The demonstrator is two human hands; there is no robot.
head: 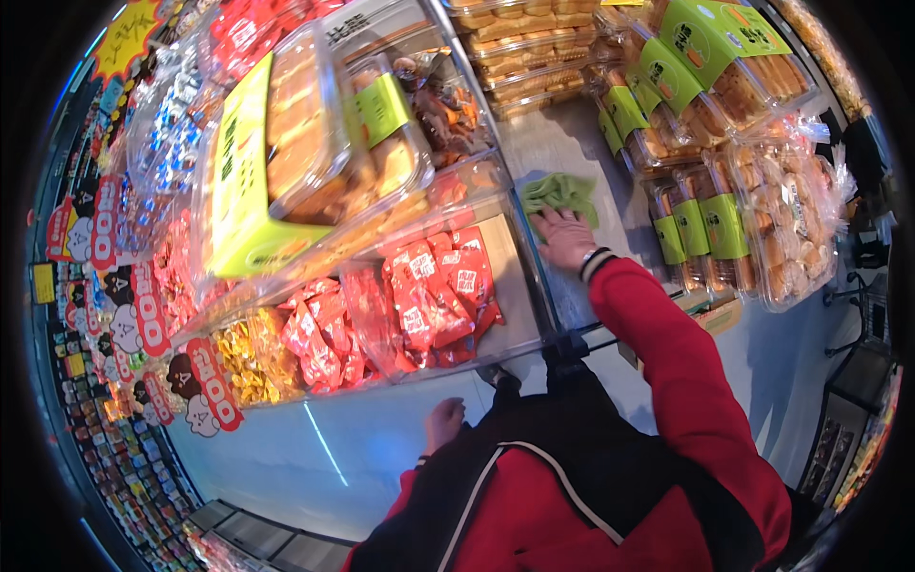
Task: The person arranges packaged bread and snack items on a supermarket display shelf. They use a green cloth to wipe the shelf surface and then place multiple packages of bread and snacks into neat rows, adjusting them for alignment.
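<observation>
My right hand (566, 239) lies on a crumpled green cloth (561, 193), fingers pressing it against a grey wood-grain shelf surface (554, 136). The cloth sits beside the dark edge strip that divides this shelf from the candy bins. Down at my side, my left hand (445, 423) hangs with its fingers curled, and nothing shows in it. Clear plastic boxes of bread (643, 107) with green paper bands are stacked to the right of the cloth. More bread boxes (532, 53) stand in a pile behind it.
Left of the divider are clear bins with red-wrapped snacks (429, 293) and gold-wrapped candy (250, 357). A large bread box with a yellow-green band (246, 164) rests above them. A bag of small round buns (783, 214) leans at the right edge. Pale floor (286, 457) lies below.
</observation>
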